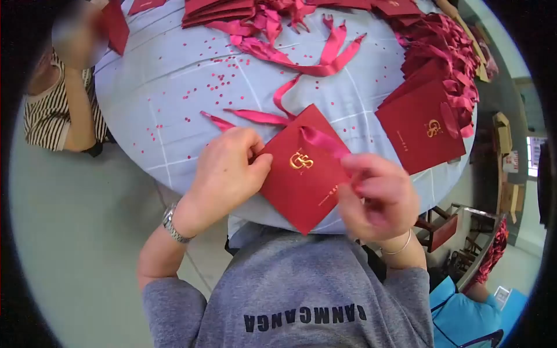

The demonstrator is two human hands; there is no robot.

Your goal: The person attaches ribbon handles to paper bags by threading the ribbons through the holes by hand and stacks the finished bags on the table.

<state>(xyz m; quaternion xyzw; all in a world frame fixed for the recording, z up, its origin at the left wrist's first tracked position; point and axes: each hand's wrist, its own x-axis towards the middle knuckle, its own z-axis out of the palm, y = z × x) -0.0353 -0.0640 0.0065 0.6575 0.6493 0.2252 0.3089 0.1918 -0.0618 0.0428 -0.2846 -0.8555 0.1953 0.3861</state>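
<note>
A red paper gift bag [301, 191] with a gold emblem lies tilted at the table's near edge, in front of my body. Thumb and fingers of my left hand [226, 168] are closed on its left edge. A pink satin ribbon [316, 139] runs across the upper part of the bag toward my right hand [380, 194]. That hand is slightly blurred, its fingers pinched on the ribbon over the bag's right side. Beyond the bag, loose pink ribbons [261, 116] trail over the tablecloth.
Red dots of paper are scattered on the pale tablecloth [133, 98]. Finished-looking bags with ribbons [426, 130] overlap along the right rim, and stacked bags [217, 13] lie at the back. Another person in a striped top [46, 119] sits at left; someone in blue [464, 316] is lower right.
</note>
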